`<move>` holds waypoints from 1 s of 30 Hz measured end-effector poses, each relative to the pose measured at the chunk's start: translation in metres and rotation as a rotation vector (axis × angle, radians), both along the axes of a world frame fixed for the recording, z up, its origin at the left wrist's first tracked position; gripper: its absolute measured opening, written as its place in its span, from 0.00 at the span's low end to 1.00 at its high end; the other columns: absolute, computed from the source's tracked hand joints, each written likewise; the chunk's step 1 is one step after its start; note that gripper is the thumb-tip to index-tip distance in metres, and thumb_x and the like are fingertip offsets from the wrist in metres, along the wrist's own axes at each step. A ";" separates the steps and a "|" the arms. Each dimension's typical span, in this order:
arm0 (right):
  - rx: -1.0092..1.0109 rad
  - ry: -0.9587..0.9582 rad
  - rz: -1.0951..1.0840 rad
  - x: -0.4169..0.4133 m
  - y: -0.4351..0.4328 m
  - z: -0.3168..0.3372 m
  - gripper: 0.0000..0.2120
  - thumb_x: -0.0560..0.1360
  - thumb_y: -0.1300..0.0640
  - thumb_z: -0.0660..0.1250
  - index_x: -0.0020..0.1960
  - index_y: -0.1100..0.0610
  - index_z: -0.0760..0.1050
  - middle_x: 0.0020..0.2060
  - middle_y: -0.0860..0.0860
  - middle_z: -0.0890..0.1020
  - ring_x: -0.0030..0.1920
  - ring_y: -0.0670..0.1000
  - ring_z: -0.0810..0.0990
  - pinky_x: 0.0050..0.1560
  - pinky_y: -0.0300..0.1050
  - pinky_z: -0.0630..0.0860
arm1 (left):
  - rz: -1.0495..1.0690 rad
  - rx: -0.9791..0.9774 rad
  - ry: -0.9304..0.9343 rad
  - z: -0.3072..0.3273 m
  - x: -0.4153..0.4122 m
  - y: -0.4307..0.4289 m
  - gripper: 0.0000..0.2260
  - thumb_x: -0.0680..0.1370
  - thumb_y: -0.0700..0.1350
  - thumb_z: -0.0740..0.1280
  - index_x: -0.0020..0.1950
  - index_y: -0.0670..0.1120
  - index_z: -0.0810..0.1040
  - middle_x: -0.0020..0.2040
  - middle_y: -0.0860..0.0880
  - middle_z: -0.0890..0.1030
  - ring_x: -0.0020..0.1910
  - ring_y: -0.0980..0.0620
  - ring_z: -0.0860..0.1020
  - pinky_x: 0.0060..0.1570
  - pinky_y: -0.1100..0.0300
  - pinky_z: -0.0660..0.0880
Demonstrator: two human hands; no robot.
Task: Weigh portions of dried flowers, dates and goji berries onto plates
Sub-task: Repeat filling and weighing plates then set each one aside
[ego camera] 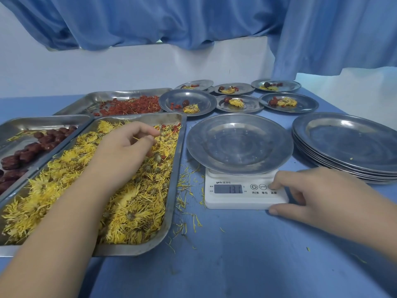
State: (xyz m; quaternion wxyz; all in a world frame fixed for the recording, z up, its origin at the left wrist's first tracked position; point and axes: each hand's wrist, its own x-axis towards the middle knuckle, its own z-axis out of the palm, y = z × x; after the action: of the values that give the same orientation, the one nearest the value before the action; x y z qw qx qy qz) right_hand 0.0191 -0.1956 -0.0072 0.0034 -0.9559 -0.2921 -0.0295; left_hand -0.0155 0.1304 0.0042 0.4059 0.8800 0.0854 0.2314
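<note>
Loose petals (pixel 184 200) litter the blue table (pixel 236 265). Right hand (pixel 311 194), forefinger out, presses a button on the scale (pixel 245 200) beneath an empty plate (pixel 239 145); left hand (pixel 126 145) pinches dried flowers (pixel 64 179) in their tray (pixel 175 179) — filled plates (pixel 239 103) and blue curtain (pixel 193 22) beyond.

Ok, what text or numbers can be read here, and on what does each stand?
"131" on the display of the scale; whether there is a decimal point is unclear.
"开/关", "单位", "去皮" under the buttons.
The brand above the display is blurred, roughly "Beihi" plus Chinese characters.
The tiny marks beside the display are unreadable.
Nothing else bears text.
</note>
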 end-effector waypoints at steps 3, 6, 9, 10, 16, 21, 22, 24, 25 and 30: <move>0.132 0.049 0.024 0.004 -0.006 0.000 0.22 0.62 0.25 0.57 0.49 0.35 0.70 0.36 0.36 0.77 0.33 0.41 0.74 0.31 0.38 0.68 | 0.038 0.008 -0.023 0.000 -0.004 0.007 0.08 0.79 0.50 0.64 0.48 0.63 0.80 0.40 0.55 0.83 0.38 0.49 0.81 0.32 0.60 0.73; 0.304 0.006 0.079 0.006 -0.009 -0.003 0.14 0.65 0.31 0.63 0.40 0.41 0.74 0.36 0.37 0.77 0.36 0.43 0.76 0.32 0.45 0.74 | 0.087 0.016 -0.069 0.003 -0.011 0.017 0.07 0.79 0.51 0.64 0.49 0.64 0.79 0.41 0.55 0.83 0.33 0.58 0.78 0.31 0.61 0.71; 0.409 -0.074 0.147 0.008 -0.009 -0.007 0.16 0.68 0.36 0.68 0.36 0.47 0.70 0.31 0.44 0.76 0.30 0.46 0.74 0.27 0.41 0.71 | 0.111 0.070 -0.068 0.008 -0.018 0.025 0.07 0.79 0.51 0.63 0.49 0.62 0.80 0.40 0.52 0.83 0.36 0.54 0.79 0.32 0.62 0.72; 0.437 -0.092 0.166 0.009 -0.008 -0.009 0.18 0.69 0.36 0.69 0.34 0.48 0.68 0.30 0.45 0.75 0.28 0.46 0.72 0.27 0.39 0.69 | 0.110 0.096 -0.055 0.010 -0.020 0.028 0.07 0.79 0.51 0.63 0.50 0.62 0.80 0.40 0.52 0.83 0.37 0.54 0.79 0.31 0.64 0.71; 0.491 -0.153 0.260 0.010 -0.003 -0.015 0.20 0.70 0.42 0.66 0.33 0.49 0.58 0.27 0.45 0.67 0.26 0.43 0.62 0.27 0.35 0.63 | 0.111 0.122 -0.024 0.016 -0.030 0.039 0.07 0.79 0.51 0.63 0.48 0.60 0.81 0.43 0.50 0.83 0.44 0.47 0.80 0.43 0.58 0.74; 0.449 -0.129 0.282 0.013 -0.003 -0.021 0.21 0.69 0.47 0.70 0.32 0.49 0.57 0.26 0.45 0.65 0.25 0.43 0.60 0.25 0.33 0.60 | 0.148 0.136 0.072 0.021 -0.036 0.050 0.08 0.80 0.50 0.63 0.48 0.59 0.81 0.39 0.55 0.83 0.42 0.49 0.81 0.42 0.58 0.77; 0.443 -0.126 0.284 0.014 -0.004 -0.022 0.21 0.69 0.47 0.70 0.32 0.49 0.57 0.26 0.45 0.65 0.25 0.43 0.60 0.25 0.33 0.60 | 0.156 0.144 0.096 0.022 -0.039 0.054 0.08 0.80 0.50 0.63 0.47 0.59 0.80 0.39 0.55 0.83 0.41 0.50 0.81 0.41 0.57 0.77; 0.440 -0.121 0.280 0.015 -0.005 -0.024 0.21 0.69 0.46 0.69 0.32 0.49 0.58 0.26 0.45 0.65 0.24 0.43 0.59 0.24 0.33 0.60 | 0.155 0.184 0.165 0.025 -0.044 0.061 0.07 0.80 0.51 0.64 0.44 0.57 0.80 0.36 0.54 0.82 0.39 0.49 0.81 0.44 0.54 0.78; 0.438 -0.118 0.278 0.016 -0.005 -0.025 0.21 0.69 0.46 0.69 0.32 0.49 0.58 0.26 0.45 0.65 0.24 0.43 0.59 0.24 0.33 0.60 | 0.142 0.215 0.214 0.027 -0.048 0.064 0.08 0.78 0.53 0.64 0.41 0.57 0.80 0.35 0.53 0.82 0.38 0.49 0.80 0.44 0.53 0.78; 0.459 -0.127 0.284 0.018 -0.004 -0.028 0.21 0.69 0.45 0.69 0.32 0.48 0.57 0.25 0.45 0.64 0.24 0.42 0.59 0.24 0.35 0.62 | -0.080 0.240 0.501 0.031 -0.055 0.055 0.05 0.68 0.60 0.72 0.41 0.63 0.81 0.34 0.54 0.81 0.27 0.56 0.75 0.35 0.57 0.76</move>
State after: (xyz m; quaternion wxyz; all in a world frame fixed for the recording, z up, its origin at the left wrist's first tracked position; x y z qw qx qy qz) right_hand 0.0372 -0.1999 -0.0348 0.2055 -0.8759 -0.4086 -0.1539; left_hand -0.0707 0.1852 0.0351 0.2741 0.9541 0.1204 -0.0011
